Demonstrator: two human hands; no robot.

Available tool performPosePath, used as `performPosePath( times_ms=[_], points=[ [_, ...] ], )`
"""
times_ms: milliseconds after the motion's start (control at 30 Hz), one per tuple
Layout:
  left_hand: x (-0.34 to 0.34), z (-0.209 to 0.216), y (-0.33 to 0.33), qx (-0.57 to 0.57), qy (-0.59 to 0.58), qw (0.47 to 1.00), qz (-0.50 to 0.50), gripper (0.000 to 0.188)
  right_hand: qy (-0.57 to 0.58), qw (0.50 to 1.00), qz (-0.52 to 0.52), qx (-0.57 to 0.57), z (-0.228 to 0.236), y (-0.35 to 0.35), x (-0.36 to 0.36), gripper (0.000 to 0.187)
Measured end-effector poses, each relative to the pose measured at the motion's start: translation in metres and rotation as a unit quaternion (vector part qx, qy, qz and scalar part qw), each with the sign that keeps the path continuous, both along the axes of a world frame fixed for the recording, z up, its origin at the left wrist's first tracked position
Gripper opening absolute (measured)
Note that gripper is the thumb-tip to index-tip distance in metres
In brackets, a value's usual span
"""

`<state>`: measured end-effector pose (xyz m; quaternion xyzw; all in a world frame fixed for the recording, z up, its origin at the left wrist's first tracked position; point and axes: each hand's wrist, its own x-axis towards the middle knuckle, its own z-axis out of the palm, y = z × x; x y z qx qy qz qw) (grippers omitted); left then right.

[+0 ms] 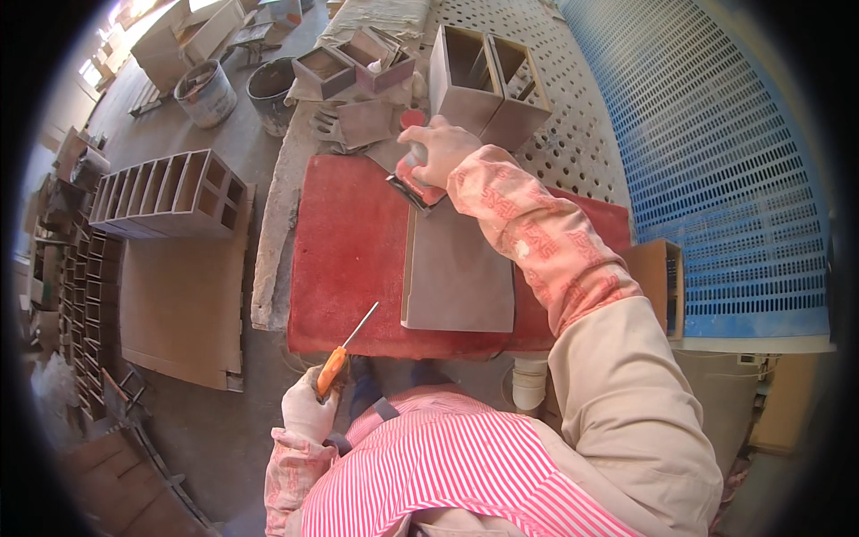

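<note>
My left hand is closed round the orange handle of a screwdriver, its thin shaft pointing up and to the right in front of the bench. My right hand reaches far over the bench and grips a red and black hand-held sander. The sander is at the far end of a flat grey-brown box-like wooden piece, which lies on a red mat. Partly beyond my fingers shows a small red round thing; whether it belongs to the sander I cannot tell.
Open wooden boxes stand behind my right hand, with smaller trays and a glove to their left. A blue slotted panel flanks the bench. Leftward are buckets and a compartmented wooden rack on a board.
</note>
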<state>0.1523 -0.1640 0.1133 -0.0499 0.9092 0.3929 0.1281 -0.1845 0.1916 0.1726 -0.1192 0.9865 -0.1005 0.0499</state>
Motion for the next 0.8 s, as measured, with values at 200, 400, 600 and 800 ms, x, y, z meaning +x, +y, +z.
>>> performPosePath(
  times_ms=[200, 400, 600, 800],
  points=[
    [-0.003, 0.005, -0.003, -0.006, -0.001, 1.000, 0.013, 0.029, 0.044, 0.997, -0.065, -0.021, 0.008, 0.063, 0.054, 0.059],
    [-0.020, -0.008, -0.004, 0.012, -0.002, 1.000, -0.024, 0.035, 0.078, 0.989, -0.125, -0.010, 0.010, 0.060, 0.186, 0.053],
    [-0.040, -0.015, -0.007, 0.023, 0.027, 0.999, -0.016, 0.035, 0.071, 0.995, -0.055, -0.044, 0.010, -0.028, 0.187, 0.044],
    [-0.043, -0.017, -0.032, 0.022, 0.031, 0.999, 0.012, 0.032, 0.045, 0.990, 0.060, -0.120, 0.013, -0.076, 0.248, 0.035]
  ],
)
